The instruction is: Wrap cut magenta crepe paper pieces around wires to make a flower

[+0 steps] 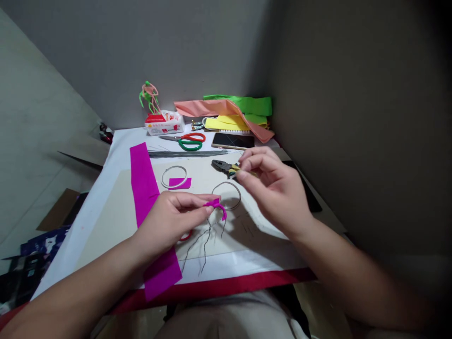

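Two fingertip pinches: left hand (pixel 169 226), right hand (pixel 273 188)

Scissors (pixel 192 138) left of a phone (pixel 233 141), pliers (pixel 221 165) behind a wire ring (pixel 226 182)

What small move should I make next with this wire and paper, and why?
I'd probably grip the dangling wire with the pliers, since your right hand is at their handles and your left hand holds the magenta paper steady.

The right hand (pixel 273 190) hides the handles of the pliers (pixel 221 165). The left hand (pixel 169 221) covers the middle of the magenta strip (pixel 143 179) and most of a red ring (pixel 186 237). The small packets (pixel 197 125) at the far edge are too small to tell.
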Available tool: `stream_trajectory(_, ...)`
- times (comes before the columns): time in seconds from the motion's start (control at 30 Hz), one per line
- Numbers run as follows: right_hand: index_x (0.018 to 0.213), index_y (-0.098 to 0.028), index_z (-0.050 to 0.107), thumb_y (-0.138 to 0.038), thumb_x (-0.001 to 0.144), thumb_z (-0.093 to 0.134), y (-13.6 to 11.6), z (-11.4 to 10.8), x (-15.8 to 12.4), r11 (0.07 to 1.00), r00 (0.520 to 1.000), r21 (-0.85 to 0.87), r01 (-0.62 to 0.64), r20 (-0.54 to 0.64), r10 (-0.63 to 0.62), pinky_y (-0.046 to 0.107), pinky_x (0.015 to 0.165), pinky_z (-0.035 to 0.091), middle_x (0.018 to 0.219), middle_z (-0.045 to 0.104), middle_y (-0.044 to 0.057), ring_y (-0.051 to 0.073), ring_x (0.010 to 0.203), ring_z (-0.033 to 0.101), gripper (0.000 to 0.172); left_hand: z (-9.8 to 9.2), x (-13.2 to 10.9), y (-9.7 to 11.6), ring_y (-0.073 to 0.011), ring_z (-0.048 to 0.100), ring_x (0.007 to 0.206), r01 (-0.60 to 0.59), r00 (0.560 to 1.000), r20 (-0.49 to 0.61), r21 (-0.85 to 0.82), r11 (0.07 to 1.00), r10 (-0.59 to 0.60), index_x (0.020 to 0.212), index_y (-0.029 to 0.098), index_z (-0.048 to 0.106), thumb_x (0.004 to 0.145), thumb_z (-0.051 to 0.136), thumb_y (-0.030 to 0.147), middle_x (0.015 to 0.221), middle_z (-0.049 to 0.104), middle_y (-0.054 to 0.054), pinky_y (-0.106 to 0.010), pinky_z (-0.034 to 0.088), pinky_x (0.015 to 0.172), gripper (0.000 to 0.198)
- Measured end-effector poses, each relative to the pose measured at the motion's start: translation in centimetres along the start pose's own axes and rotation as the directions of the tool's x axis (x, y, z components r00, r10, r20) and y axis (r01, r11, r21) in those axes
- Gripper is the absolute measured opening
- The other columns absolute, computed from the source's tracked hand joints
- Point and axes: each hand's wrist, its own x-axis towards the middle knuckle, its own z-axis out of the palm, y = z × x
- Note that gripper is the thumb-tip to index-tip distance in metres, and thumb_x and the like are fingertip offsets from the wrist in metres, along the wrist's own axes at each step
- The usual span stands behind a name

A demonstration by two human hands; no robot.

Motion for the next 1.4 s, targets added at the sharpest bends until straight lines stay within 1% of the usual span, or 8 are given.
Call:
stream_trajectory(0.1, 0.077, -0.021, 0.061, -0.022, 0.082, 0.066, 0.1, 0.4, -0.4, 0.956, 0.982, 0.231, -0.182, 0.09, 0.165, 0.032, 0.081, 0.048, 0.093, 0.057, 0.003, 0.018, 0.09, 0.057, 0.007, 0.0, 0.2, -0.2, -0.0118, 0.062, 0.054, 0.058, 0.997, -0.034, -0.153, 0.987, -0.064, 0.079, 0.019, 0.079, 0.074, 0.076, 0.029, 0.074, 0.076, -0.005, -0.02, 0.046, 0.049, 0.012)
stream_trajectory(0.2, 0.075, -0.02, 0.064, -0.024, 0.08, 0.07, 0.1, 1.4, -1.3, 0.934, 0.955, 0.245, -0.259, 0.209, 0.21, 0.031, 0.08, 0.047, 0.088, 0.057, 0.002, 0.017, 0.087, 0.056, 0.008, 0.2, 0.3, -0.2, -0.0113, 0.062, 0.055, 0.053, 0.995, -0.065, -0.291, 0.955, -0.076, 0.074, 0.018, 0.078, 0.07, 0.08, 0.026, 0.066, 0.074, -0.003, -0.019, 0.047, 0.054, 0.01)
stream_trajectory(0.33, 0.073, -0.019, 0.065, -0.02, 0.078, 0.07, 0.1, 2.6, -2.3, 0.94, 0.957, 0.211, -0.267, 0.173, 0.233, 0.032, 0.082, 0.045, 0.083, 0.057, 0.002, 0.016, 0.086, 0.056, 0.008, 0.3, 0.5, -0.3, -0.0128, 0.064, 0.06, 0.041, 0.993, -0.088, -0.331, 0.943, -0.074, 0.074, 0.017, 0.078, 0.065, 0.083, 0.026, 0.071, 0.075, -0.003, -0.02, 0.049, 0.058, 0.014)
stream_trajectory(0.53, 0.07, -0.019, 0.061, -0.024, 0.079, 0.069, 0.8, 3.1, -2.4, 0.914, 0.941, 0.233, -0.331, 0.152, 0.302, 0.03, 0.075, 0.046, 0.083, 0.059, 0.002, 0.015, 0.08, 0.055, 0.013, 0.2, 0.6, -0.7, -0.0055, 0.042, 0.035, 0.098, 0.992, -0.053, -0.247, 0.964, -0.114, 0.077, 0.018, 0.077, 0.069, 0.079, 0.03, 0.046, 0.06, 0.003, -0.018, 0.03, 0.036, 0.015)
stream_trajectory(0.7, 0.069, -0.019, 0.061, -0.024, 0.079, 0.068, 0.6, 3.2, -2.3, 0.923, 0.943, 0.21, -0.322, 0.154, 0.294, 0.031, 0.075, 0.046, 0.079, 0.06, 0.001, 0.015, 0.078, 0.056, 0.013, 0.3, 0.3, -0.2, -0.008, 0.048, 0.04, 0.085, 0.994, -0.049, -0.2, 0.976, -0.097, 0.079, 0.016, 0.078, 0.064, 0.082, 0.028, 0.054, 0.066, -0.001, -0.019, 0.034, 0.039, 0.019)
stream_trajectory(0.9, 0.07, -0.019, 0.062, -0.02, 0.078, 0.068, 0.4, 2.7, -1.9, 0.945, 0.946, 0.136, -0.297, 0.174, 0.272, 0.032, 0.077, 0.047, 0.079, 0.061, 0.001, 0.016, 0.079, 0.058, 0.01, 0.4, 0.3, 0.0, -0.0078, 0.046, 0.04, 0.085, 0.994, -0.055, -0.193, 0.978, -0.097, 0.079, 0.017, 0.078, 0.062, 0.083, 0.026, 0.051, 0.063, 0.001, -0.019, 0.035, 0.039, 0.019)
stream_trajectory(1.2, 0.073, -0.019, 0.064, -0.013, 0.078, 0.07, -0.2, 2.3, -2.0, 0.994, 0.984, 0.002, -0.105, 0.146, 0.103, 0.031, 0.082, 0.046, 0.081, 0.059, 0.002, 0.016, 0.085, 0.059, 0.009, 0.3, 0.3, -0.1, -0.0079, 0.046, 0.04, 0.087, 0.995, -0.036, -0.151, 0.985, -0.093, 0.078, 0.018, 0.078, 0.065, 0.081, 0.026, 0.05, 0.062, 0.002, -0.02, 0.036, 0.04, 0.016)
stream_trajectory(1.4, 0.074, -0.019, 0.063, -0.013, 0.078, 0.069, -0.1, 2.5, -2.2, 0.998, 0.994, -0.061, -0.024, 0.107, 0.03, 0.03, 0.08, 0.047, 0.082, 0.06, 0.002, 0.016, 0.084, 0.06, 0.01, 0.3, 0.3, 0.1, -0.0097, 0.055, 0.047, 0.011, 0.997, -0.072, -0.075, 0.997, -0.017, 0.076, 0.018, 0.08, 0.066, 0.08, 0.022, 0.064, 0.073, -0.002, -0.019, 0.04, 0.043, 0.011)
